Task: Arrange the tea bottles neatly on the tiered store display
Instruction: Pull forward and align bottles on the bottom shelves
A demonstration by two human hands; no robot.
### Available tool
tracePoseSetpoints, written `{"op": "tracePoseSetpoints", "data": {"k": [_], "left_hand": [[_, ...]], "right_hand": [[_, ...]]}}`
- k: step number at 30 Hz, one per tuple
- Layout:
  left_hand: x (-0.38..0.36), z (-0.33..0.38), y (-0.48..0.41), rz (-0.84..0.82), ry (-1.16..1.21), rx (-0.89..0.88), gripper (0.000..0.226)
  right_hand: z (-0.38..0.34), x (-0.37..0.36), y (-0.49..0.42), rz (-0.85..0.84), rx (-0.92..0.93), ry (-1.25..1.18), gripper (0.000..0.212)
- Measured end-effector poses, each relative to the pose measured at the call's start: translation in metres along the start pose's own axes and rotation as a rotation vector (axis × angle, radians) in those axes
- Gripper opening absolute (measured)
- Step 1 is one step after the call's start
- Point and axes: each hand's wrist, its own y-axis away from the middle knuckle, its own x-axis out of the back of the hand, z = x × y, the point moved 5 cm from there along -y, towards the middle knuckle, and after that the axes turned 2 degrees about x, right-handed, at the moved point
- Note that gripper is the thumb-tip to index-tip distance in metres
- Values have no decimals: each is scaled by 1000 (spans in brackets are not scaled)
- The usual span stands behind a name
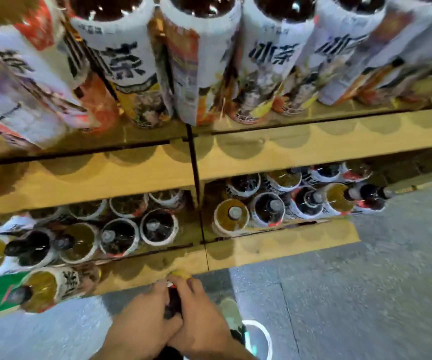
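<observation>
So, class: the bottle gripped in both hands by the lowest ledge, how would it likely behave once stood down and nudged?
The bottle looks full of dark tea, so probably heavy for its size. Tall and narrow like the shelved bottles, it may tip easily. On its side it would likely roll. Left hand and right hand both clasp it.

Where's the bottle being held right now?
In the head view, bottom centre: the bottle is clasped between the left hand and right hand, just in front of the lowest wooden shelf edge, above the floor.
</observation>
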Motion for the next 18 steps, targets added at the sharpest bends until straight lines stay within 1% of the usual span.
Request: {"op": "tracePoseSetpoints", "data": {"k": [2, 4, 6, 8, 10, 13, 14, 15, 16, 18], "left_hand": [[0, 33, -5, 5, 31, -12, 39], [-1, 61, -11, -4, 45, -50, 35], [-5, 84, -16, -53, 28, -85, 32], [-6, 102, -25, -69, 63, -88, 31], [2, 117, -36, 16, 113, -75, 29], [30, 136, -56, 300, 90, -60, 34], [38, 141, -63, 358, 76, -56, 38], [44, 147, -71, 377, 62, -57, 43], [46, 153, -80, 361, 40, -58, 48], [47, 161, -95, 293, -48, -84, 52]], "right_hand": [[19, 21, 7, 30, 2, 8, 71], [35, 43, 17, 116, 5, 7, 70], [50, 62, 26, 196, 9, -5, 66], [66, 77, 32, 263, -7, -68, 67], [81, 91, 37, 326, -46, -146, 77], [101, 110, 39, 399, -96, -192, 91], [105, 115, 38, 409, -109, -202, 94], [109, 121, 37, 421, -115, -212, 96], [113, 126, 35, 434, -118, -216, 97], [115, 134, 34, 457, -113, -224, 98]]}}
